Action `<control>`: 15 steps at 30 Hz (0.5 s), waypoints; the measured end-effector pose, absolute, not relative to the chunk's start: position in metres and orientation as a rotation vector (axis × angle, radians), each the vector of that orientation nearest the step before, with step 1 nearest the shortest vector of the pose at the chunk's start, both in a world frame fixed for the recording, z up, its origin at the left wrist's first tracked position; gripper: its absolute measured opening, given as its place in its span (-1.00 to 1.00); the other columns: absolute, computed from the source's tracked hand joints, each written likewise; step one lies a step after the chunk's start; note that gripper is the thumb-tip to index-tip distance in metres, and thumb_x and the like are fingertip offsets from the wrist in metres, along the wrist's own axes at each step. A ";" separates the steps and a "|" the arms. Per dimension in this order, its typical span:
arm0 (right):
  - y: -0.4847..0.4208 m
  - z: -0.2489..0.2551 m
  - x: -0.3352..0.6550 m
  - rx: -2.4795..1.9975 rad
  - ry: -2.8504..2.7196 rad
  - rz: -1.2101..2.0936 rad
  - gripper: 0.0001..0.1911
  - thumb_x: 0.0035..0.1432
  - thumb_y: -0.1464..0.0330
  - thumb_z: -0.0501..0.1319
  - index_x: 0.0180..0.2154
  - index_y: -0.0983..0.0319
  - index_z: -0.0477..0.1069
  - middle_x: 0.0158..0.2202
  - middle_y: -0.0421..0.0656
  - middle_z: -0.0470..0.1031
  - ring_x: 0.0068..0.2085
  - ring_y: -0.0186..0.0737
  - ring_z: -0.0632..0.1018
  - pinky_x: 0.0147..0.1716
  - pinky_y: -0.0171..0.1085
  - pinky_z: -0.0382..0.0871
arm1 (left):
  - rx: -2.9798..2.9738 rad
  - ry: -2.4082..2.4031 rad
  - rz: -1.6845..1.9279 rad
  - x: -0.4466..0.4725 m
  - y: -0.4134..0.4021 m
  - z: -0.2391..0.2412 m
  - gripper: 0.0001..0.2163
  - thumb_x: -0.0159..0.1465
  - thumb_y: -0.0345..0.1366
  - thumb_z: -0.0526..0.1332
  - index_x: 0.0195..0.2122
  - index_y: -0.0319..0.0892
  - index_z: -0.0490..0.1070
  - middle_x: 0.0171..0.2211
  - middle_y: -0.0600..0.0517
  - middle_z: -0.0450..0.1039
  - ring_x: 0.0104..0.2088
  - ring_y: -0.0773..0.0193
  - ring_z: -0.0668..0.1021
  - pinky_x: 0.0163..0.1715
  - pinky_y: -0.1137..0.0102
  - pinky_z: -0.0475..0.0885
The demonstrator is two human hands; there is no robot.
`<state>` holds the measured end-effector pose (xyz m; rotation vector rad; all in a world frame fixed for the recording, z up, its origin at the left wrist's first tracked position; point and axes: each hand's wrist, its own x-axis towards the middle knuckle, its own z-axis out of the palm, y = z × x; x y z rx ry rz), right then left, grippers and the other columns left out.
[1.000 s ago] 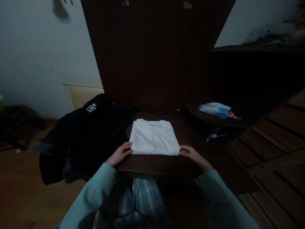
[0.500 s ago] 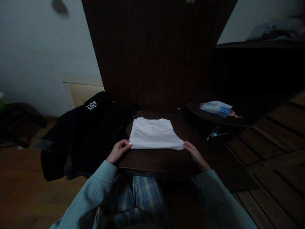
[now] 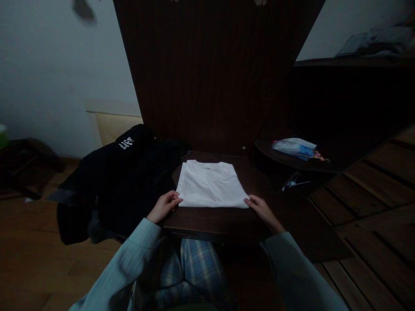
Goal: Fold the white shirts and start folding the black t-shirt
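Observation:
A white T-shirt (image 3: pixel 212 185), folded into a compact rectangle, lies on the dark wooden desk (image 3: pixel 207 219) with its neckline at the far side. My left hand (image 3: pixel 165 205) pinches the near left corner of the shirt between thumb and fingers. At the near right corner, my right hand (image 3: pixel 259 208) has its thumb and fingers closed on the fabric. The shirt's near edge runs fairly straight between both hands and rests on the desktop.
Dark clothing with white lettering (image 3: pixel 126 143) is heaped left of the desk. A white and blue plastic package (image 3: pixel 295 148) sits on a rounded shelf (image 3: pixel 279 158) at the right. Behind the desk rises a tall dark wooden panel (image 3: pixel 207 77).
The shirt's near edge has come down flat onto the desk, slightly closer to me. The bulge at its right corner has smoothed out. Both hands still grip the corners.

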<state>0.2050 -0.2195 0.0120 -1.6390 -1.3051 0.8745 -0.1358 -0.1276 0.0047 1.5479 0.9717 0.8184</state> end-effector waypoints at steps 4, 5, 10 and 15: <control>-0.220 0.009 0.208 -1.660 -1.262 0.791 -0.54 -0.21 -0.04 0.18 -0.68 0.19 0.15 -0.65 -0.27 0.16 -0.52 -0.32 0.25 -0.49 -0.32 0.15 | 1.518 1.038 0.942 -0.137 -0.127 0.002 -0.66 -0.03 -0.02 0.24 -0.54 -0.19 0.21 -0.67 0.21 0.18 -0.68 0.50 0.22 -0.68 0.55 0.10; -0.221 0.009 0.208 -1.669 -1.253 0.775 -0.54 -0.22 -0.04 0.19 -0.68 0.19 0.15 -0.66 -0.28 0.15 -0.54 -0.33 0.24 -0.51 -0.33 0.14 | 1.519 1.061 0.976 -0.137 -0.127 0.002 -0.66 -0.04 -0.01 0.24 -0.56 -0.19 0.20 -0.67 0.22 0.16 -0.67 0.49 0.22 -0.67 0.55 0.10; -0.224 0.023 0.209 -1.632 -1.312 0.986 -0.60 -0.33 0.02 0.29 -0.59 0.21 0.32 -0.60 -0.26 0.31 -0.49 -0.31 0.33 -0.49 -0.33 0.17 | 1.606 1.073 0.853 -0.140 -0.124 0.006 -0.64 -0.13 -0.01 0.30 -0.57 -0.19 0.24 -0.63 0.17 0.25 -0.60 0.43 0.30 -0.60 0.53 0.17; -0.209 0.033 0.207 -1.631 -1.172 1.148 -0.54 -0.22 -0.06 0.20 -0.62 0.23 0.33 -0.67 -0.25 0.30 -0.58 -0.35 0.30 -0.55 -0.33 0.14 | 1.600 1.198 0.646 -0.135 -0.114 0.021 -0.59 0.00 0.09 0.15 -0.47 -0.22 0.40 -0.66 0.12 0.29 -0.69 0.41 0.25 -0.68 0.47 0.08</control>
